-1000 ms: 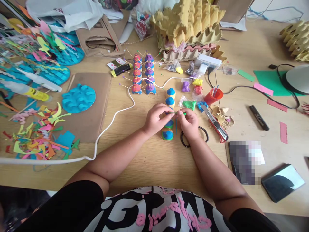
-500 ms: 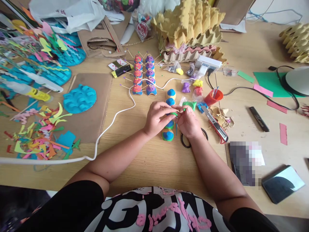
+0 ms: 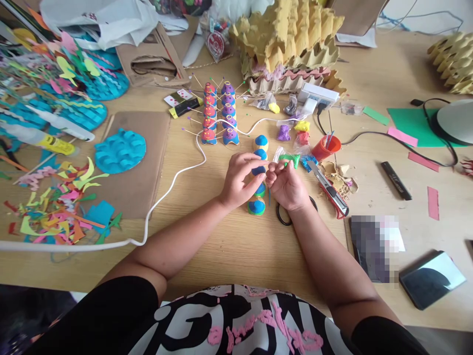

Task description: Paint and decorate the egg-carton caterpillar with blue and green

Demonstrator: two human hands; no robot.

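A cluttered light wooden table (image 3: 229, 251) under soft, even light.

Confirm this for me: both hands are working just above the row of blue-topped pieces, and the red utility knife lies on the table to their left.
Not quite. The head view shows the red utility knife lying to the right of the right hand, not the left. The left hand and right hand do meet just above the row of blue-topped pieces.
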